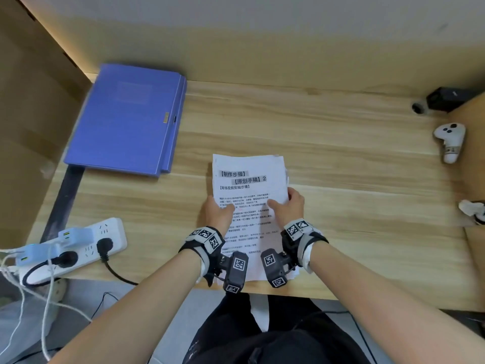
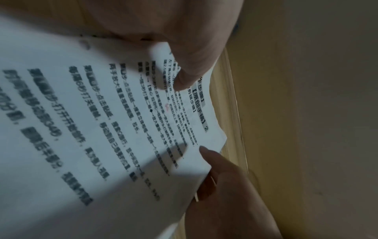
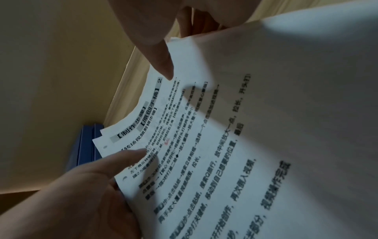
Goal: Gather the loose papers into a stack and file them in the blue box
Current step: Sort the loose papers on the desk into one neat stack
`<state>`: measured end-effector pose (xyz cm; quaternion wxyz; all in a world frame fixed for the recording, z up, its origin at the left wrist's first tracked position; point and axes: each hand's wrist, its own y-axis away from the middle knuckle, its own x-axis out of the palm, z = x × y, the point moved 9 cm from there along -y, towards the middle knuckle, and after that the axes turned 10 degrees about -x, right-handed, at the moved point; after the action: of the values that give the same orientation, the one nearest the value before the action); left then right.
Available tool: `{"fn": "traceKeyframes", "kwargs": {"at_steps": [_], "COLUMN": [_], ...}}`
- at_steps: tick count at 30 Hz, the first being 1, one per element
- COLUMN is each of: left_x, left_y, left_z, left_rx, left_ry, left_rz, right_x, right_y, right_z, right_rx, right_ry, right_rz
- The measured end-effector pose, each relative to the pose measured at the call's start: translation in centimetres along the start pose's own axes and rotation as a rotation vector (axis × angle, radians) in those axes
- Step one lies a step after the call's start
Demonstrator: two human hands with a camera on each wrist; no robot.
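A stack of printed white papers [image 1: 249, 179] lies lengthwise in front of me, near the wooden table's [image 1: 341, 153] front edge. My left hand [image 1: 220, 208] grips its left side with the thumb on top. My right hand [image 1: 286, 203] grips the right side the same way. In the left wrist view the left thumb [image 2: 188, 72] presses the top sheet [image 2: 102, 129] and the right hand [image 2: 220, 177] holds the far edge. The right wrist view shows the sheets [image 3: 225, 145] with uneven corners, fingers underneath. The blue box [image 1: 126, 119] lies flat and closed at the far left, also visible as the blue box [image 3: 85, 150] behind the papers.
A white power strip [image 1: 78, 245] with plugs and cables sits at the front left corner. A white controller [image 1: 450, 140], a black device [image 1: 446, 99] and a crumpled white item [image 1: 472, 210] line the right edge. Cardboard [image 1: 31, 127] stands on the left.
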<state>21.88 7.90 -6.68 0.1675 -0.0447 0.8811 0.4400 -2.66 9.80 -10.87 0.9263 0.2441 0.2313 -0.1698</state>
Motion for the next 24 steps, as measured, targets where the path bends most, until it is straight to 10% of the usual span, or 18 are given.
{"fn": "traceKeyframes", "kwargs": {"at_steps": [15,24], "left_x": [1.2,2.9], "left_y": [6.3,11.6], "left_z": [-12.9,-23.3], "left_rx": [0.248,0.561], "left_ry": [0.180,0.269], "left_rz": [0.162,0.274], "right_x": [-10.3,-20.5], "right_y": [-1.6,-2.6], "right_z": [9.6,19.3], "right_rx": [-0.056,-0.419], "right_ry": [-0.452,-0.628], "right_rz": [0.196,0.104]}}
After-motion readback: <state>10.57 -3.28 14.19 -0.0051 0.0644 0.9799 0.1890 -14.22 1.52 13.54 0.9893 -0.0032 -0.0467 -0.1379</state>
